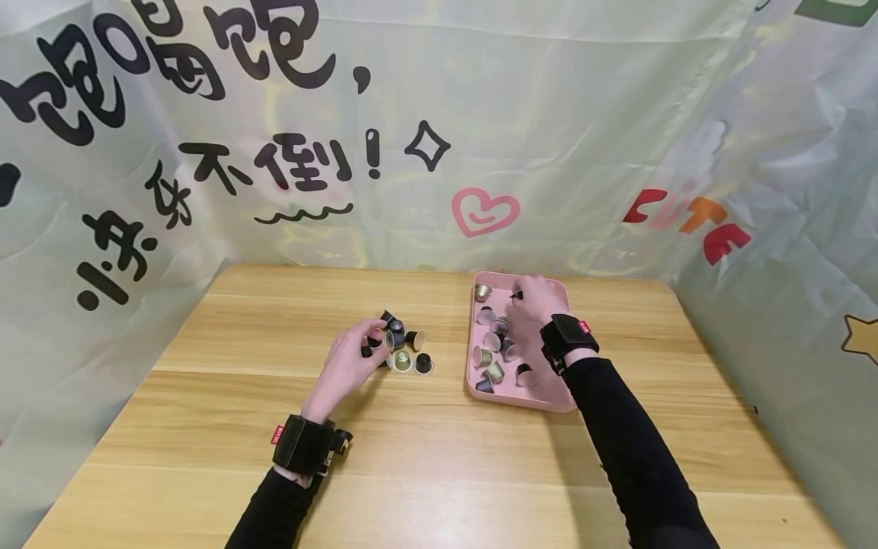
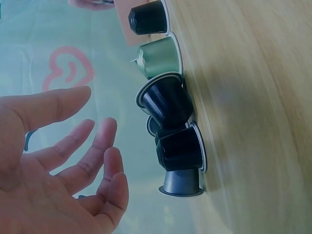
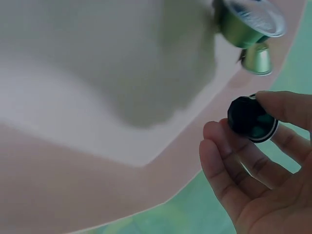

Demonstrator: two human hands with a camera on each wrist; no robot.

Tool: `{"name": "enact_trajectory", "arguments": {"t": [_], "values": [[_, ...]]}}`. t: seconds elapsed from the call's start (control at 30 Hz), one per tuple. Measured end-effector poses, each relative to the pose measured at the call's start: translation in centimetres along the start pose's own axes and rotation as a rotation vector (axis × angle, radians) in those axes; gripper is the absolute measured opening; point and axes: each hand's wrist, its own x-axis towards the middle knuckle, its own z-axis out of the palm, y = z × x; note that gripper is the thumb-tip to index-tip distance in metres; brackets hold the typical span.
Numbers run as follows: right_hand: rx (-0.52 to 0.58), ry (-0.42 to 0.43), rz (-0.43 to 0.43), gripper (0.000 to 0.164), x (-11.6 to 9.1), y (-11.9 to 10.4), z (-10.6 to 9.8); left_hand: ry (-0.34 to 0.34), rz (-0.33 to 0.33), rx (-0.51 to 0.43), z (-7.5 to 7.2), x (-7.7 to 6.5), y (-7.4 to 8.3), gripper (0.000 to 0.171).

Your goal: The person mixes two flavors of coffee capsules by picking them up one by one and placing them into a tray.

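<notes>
My right hand point(image 1: 538, 300) is over the far right part of a pink tray point(image 1: 549, 385). Between its thumb and fingers it pinches a black coffee capsule point(image 3: 247, 118), clearly seen in the right wrist view. My left hand point(image 1: 348, 360) hovers beside a small pile of coffee capsules on the table, thumb and fingers apart with nothing between them in the left wrist view. The pile holds a dark blue capsule point(image 2: 168, 103) leaning on top, a light green capsule point(image 2: 160, 56), a grey capsule point(image 2: 181, 183) and several black ones.
Inside the tray lie several capsules, among them a gold one point(image 1: 483, 292) in the far left corner and a green one point(image 1: 494, 372) near the front. The wooden table point(image 1: 425, 473) ends at a printed cloth backdrop point(image 1: 562, 114) behind and at the sides.
</notes>
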Motion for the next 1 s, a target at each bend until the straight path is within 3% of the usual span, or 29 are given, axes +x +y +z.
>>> {"name": "enact_trajectory", "arguments": {"t": [0.2,0.27,0.33,0.43,0.77,1.0], "values": [[-0.097,0.018,0.019,0.012,0.0,0.8,0.3,0.004,0.007,-0.004,0.1,0.0,0.0,0.05],[-0.068,0.013,0.03,0.017,0.0,1.1,0.6,0.004,0.008,-0.006,0.1,0.0,0.0,0.05],[-0.045,0.01,0.033,0.036,-0.2,1.1,0.6,0.003,0.009,-0.005,0.1,0.1,0.0,0.051],[-0.01,0.006,0.039,0.045,-0.8,0.7,0.2,0.003,0.007,-0.003,0.1,0.1,-0.1,0.051],[0.167,-0.052,-0.032,0.056,-4.3,-1.3,-1.4,-0.003,0.011,-0.004,0.1,0.1,-0.4,0.05],[0.269,0.063,-0.105,0.051,-7.1,-2.4,-1.0,-0.029,0.017,0.03,0.1,0.0,-0.5,0.049]]}}
